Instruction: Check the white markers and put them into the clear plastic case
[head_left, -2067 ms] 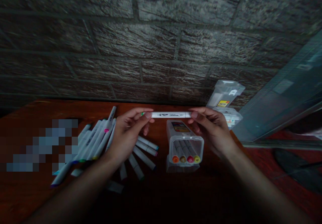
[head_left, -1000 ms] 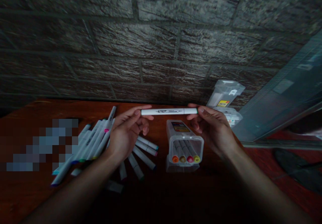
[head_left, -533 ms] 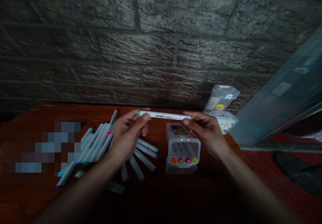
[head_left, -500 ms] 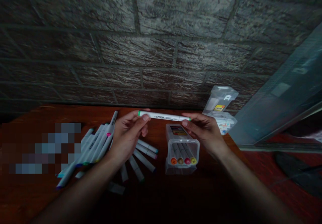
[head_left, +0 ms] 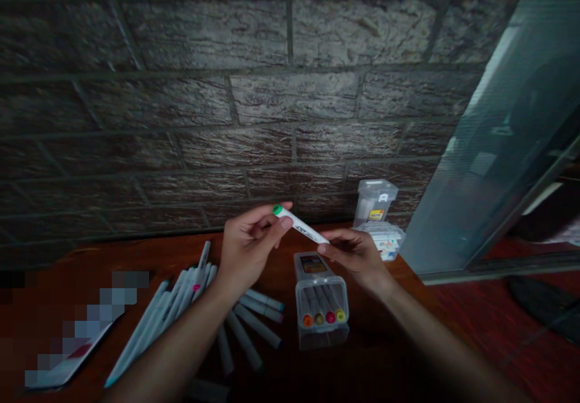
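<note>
Just below the middle of the frame you hold a slim white marker with a green cap [head_left: 299,226] between both hands, above the dark red wooden tabletop [head_left: 399,354]. Your left hand [head_left: 247,249] pinches the green-capped end between thumb and fingertips, and your right hand [head_left: 351,255] pinches the other end the same way — the pen slants down from left to right. Directly beneath it lies a clear plastic marker case [head_left: 321,306] on its side, its open end facing you and showing four pens with orange, ochre, pink and yellow caps. A loose spread of white markers [head_left: 181,303] lies on the table at lower left, partly under your left forearm. Right of centre, against the grey stone-block wall [head_left: 226,89], a second clear plastic case [head_left: 375,200] stands upright just behind a flat clear box of markers [head_left: 385,238].
</note>
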`<state>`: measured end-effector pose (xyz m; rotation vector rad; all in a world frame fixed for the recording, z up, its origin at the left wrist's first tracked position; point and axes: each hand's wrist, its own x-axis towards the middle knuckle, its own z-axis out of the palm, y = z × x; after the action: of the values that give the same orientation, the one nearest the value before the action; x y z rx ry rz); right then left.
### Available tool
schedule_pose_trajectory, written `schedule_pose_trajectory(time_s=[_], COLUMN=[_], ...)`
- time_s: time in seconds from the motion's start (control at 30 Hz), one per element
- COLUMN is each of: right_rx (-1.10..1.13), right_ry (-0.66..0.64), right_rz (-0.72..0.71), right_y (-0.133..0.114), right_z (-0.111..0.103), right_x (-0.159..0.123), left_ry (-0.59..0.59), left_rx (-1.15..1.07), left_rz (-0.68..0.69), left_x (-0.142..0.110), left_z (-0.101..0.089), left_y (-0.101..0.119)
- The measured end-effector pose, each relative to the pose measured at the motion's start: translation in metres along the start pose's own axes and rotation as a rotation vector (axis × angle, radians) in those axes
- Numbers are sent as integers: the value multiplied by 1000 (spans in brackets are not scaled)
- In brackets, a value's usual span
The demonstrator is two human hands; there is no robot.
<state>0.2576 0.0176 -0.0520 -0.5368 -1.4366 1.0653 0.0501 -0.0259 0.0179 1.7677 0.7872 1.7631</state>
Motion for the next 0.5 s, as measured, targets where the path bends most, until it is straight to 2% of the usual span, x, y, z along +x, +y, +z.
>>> schedule_pose_trajectory(time_s=[0.17, 0.37, 0.5], right_rx=[-52, -151, -201], right_ry=[-33, -23, -4], right_rz=[-52, -67, -99], right_y=[7, 12, 5], right_z=[-1, -6, -5], right_x=[1, 0, -2], left_ry=[-63, -184, -192], left_rx=[87, 221, 235], left_rz=[115, 276, 276], left_x=[-4, -19, -17], left_z=[12, 4, -2], left_y=[4, 6, 13])
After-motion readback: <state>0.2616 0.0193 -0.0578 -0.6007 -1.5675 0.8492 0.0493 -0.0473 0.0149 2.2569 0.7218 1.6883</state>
